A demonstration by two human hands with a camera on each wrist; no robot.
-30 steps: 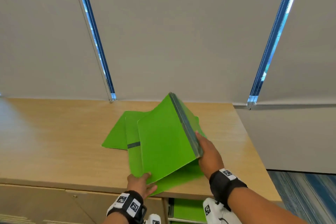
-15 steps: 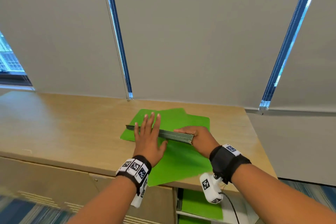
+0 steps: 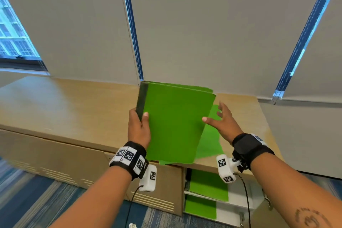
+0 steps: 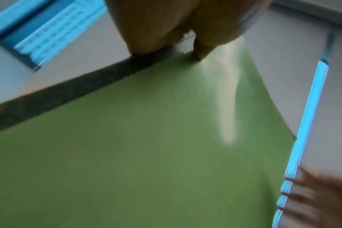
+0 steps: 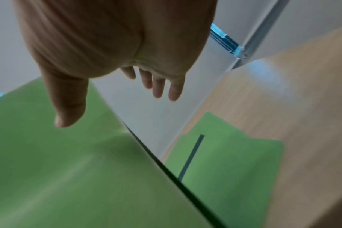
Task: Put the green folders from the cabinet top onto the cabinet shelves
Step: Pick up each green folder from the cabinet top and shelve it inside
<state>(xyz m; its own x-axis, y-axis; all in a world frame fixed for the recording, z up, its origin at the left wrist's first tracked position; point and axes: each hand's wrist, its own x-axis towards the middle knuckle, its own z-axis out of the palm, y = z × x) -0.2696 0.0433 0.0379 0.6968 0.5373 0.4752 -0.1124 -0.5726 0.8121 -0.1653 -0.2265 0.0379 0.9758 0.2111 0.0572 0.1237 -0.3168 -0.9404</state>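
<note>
My left hand [image 3: 138,126] grips a stack of green folders [image 3: 174,122] by its dark spine and holds it tilted up above the cabinet top [image 3: 74,107]. In the left wrist view my thumb [image 4: 201,52] presses the green cover [image 4: 146,154] beside the spine. My right hand [image 3: 224,122] is at the stack's right edge with fingers spread; its thumb touches the cover. In the right wrist view the fingers [image 5: 158,91] hang free past the held folder [image 5: 68,169]. More green folders [image 3: 209,144] [image 5: 224,162] lie flat on the wood underneath.
Below the cabinet's front edge, open shelves hold green folders on an upper level [image 3: 207,183] and a lower level [image 3: 199,209]. Grey window blinds [image 3: 203,33] rise directly behind the cabinet. The cabinet's right end [image 3: 266,126] is near my right wrist. Blue carpet [image 3: 27,200] covers the floor.
The stack lay flat under both hands half a second ago. Now it is lifted and tilted up, my left hand has taken the spine, and my right hand has shifted to the right edge.
</note>
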